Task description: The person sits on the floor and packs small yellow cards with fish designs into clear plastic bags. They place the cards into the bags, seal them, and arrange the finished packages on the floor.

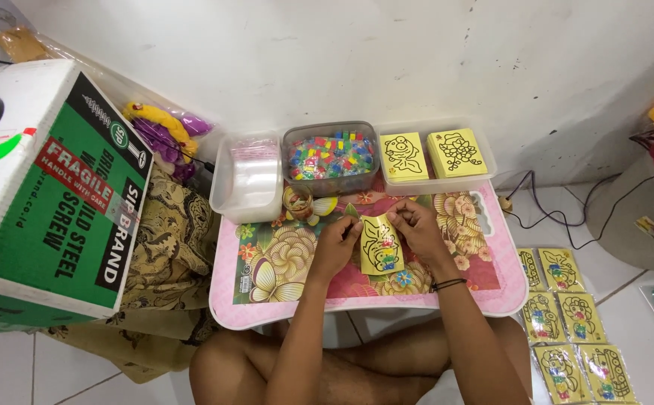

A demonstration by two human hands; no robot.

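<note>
Both hands, left hand (336, 241) and right hand (415, 225), are pinching a thin, light, bendable yellow card (381, 246) by its top edge, fingers pressed together.

Lying upright on the pink flowered lap table (492, 289), pinched at its top corners between both hands: a small yellow card (381, 246) with a black-outlined cartoon figure, partly coloured at its lower edge.

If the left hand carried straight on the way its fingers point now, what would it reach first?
The left hand points up and slightly right, its fingertips on the top edge of the yellow picture card. Straight beyond, it would probably meet the clear tub of coloured pieces; the small jar sits just left of that line, though depth is unclear.
</note>
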